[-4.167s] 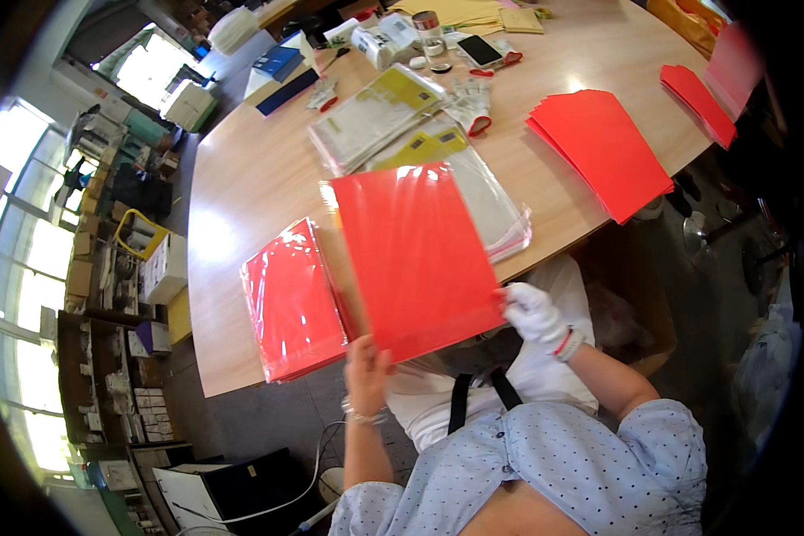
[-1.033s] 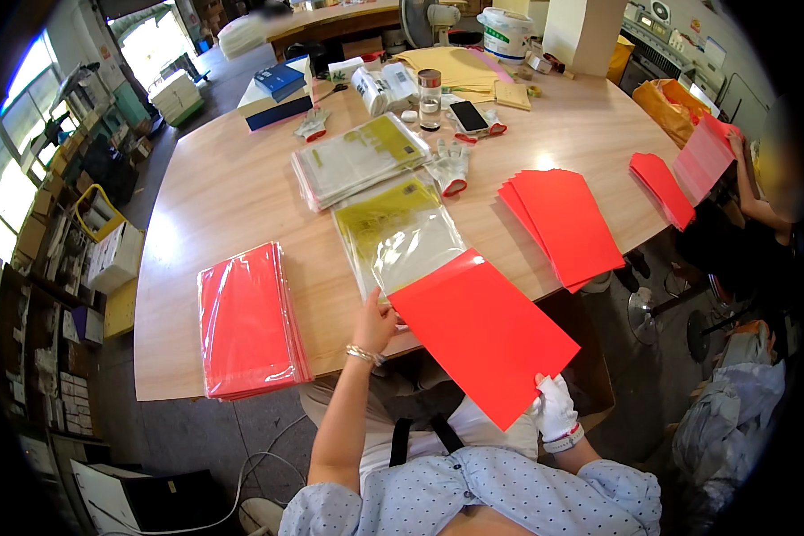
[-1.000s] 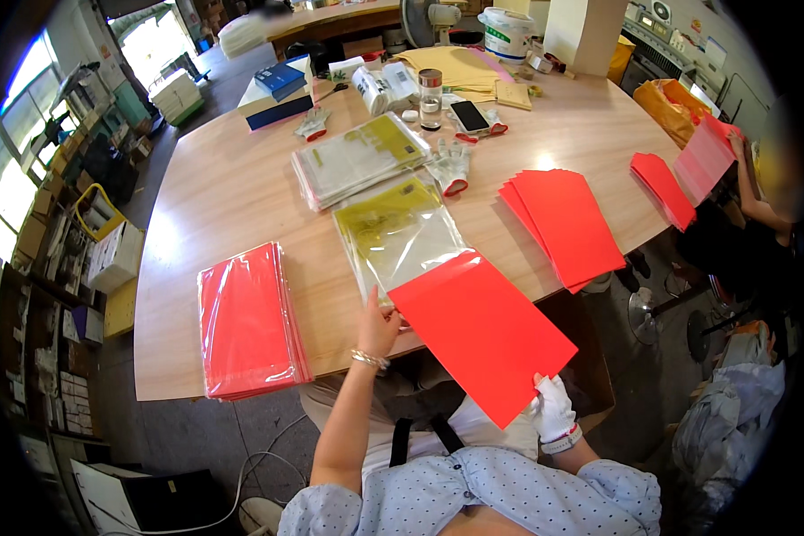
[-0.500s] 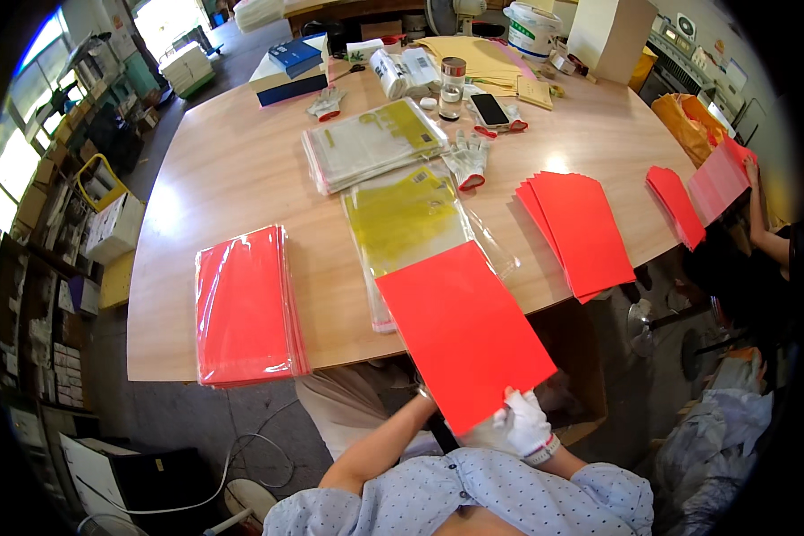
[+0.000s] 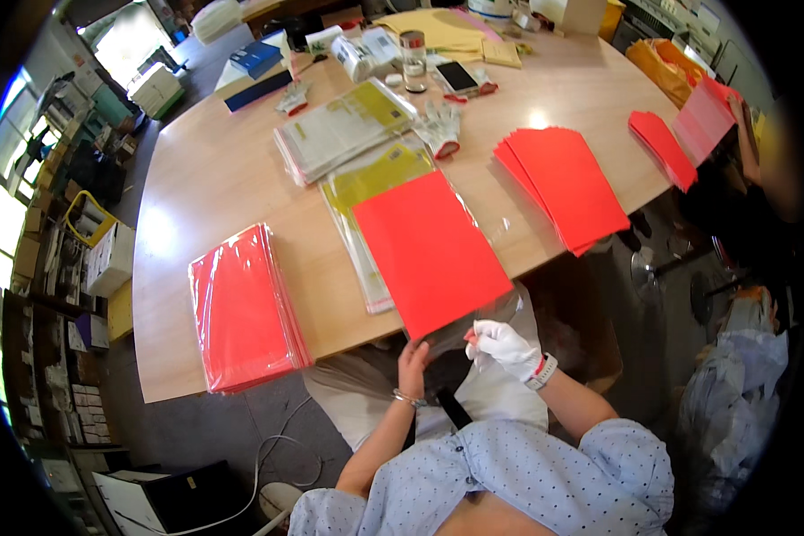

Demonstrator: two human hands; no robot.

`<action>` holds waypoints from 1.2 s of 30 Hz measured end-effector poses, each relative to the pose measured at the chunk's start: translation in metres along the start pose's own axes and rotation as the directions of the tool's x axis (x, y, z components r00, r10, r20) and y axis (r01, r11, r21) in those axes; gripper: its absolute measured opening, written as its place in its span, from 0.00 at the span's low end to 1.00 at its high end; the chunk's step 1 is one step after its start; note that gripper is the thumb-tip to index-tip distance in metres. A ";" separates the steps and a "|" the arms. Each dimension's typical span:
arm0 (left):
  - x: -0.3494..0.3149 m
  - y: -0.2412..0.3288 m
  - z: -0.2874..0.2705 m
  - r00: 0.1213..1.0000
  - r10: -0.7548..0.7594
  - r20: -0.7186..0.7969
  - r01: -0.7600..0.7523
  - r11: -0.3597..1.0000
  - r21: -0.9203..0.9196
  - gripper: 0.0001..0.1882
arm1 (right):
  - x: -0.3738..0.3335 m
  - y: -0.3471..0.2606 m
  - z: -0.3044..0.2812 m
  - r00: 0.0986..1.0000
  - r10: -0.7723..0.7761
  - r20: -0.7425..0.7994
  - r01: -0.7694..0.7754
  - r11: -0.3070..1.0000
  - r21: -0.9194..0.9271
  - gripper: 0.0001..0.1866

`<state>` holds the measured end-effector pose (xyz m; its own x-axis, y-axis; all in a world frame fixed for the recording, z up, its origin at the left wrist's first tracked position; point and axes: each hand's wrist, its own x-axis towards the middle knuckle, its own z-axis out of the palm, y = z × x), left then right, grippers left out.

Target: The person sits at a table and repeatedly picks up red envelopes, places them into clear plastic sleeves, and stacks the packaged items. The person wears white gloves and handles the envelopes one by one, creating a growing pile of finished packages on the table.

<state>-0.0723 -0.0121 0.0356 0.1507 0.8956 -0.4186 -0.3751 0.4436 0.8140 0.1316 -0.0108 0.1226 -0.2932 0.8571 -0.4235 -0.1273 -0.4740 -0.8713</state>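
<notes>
A red sheet [image 5: 433, 250] lies over a stack of clear plastic bags with yellow-green printing [image 5: 389, 171], seemingly inside the top bag, whose clear film shows past its near edge. My bare left hand [image 5: 412, 364] has its fingers closed at the film's near left corner, just below the sheet. In a white glove with bare fingertips, my right hand [image 5: 502, 347] is pinched just below the sheet's near edge; what its fingers hold, if anything, is too small to make out. To the left sits a pile of bagged red sheets [image 5: 246, 308]; to the right, fanned loose red sheets [image 5: 567, 188].
More printed bags [image 5: 344, 129], a white glove [image 5: 439, 129], a phone [image 5: 456, 77] and a glass jar [image 5: 414, 61] lie farther back. Blue boxes [image 5: 257, 59] stand at the far left. At the right, another person's hand [image 5: 735, 104] holds a pink-red sheet [image 5: 707, 125].
The red sheet has moved away from me onto the bag stack. My right hand has let go of its near corner and moved left; my left hand has come out from under it.
</notes>
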 end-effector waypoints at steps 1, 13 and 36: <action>-0.003 0.007 -0.004 0.999 0.005 -0.037 -0.005 1.000 0.018 0.21 | 0.000 -0.008 0.012 0.998 -0.050 -0.045 0.037 0.966 -0.256 0.05; 0.003 -0.003 -0.008 0.960 -0.147 -0.240 0.088 0.967 -0.241 0.20 | 0.040 -0.011 0.052 0.660 -0.505 0.556 0.721 0.218 -0.658 0.05; -0.006 0.080 -0.019 0.468 0.564 0.681 -0.708 -0.223 0.671 0.07 | 0.009 -0.031 -0.108 0.778 -0.604 0.172 0.465 0.369 -0.804 0.06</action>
<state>-0.1212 0.0172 0.0959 0.4816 0.6922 0.5375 0.5903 -0.7095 0.3849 0.2352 0.0331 0.1193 -0.3146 0.9185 0.2397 0.5788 0.3858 -0.7184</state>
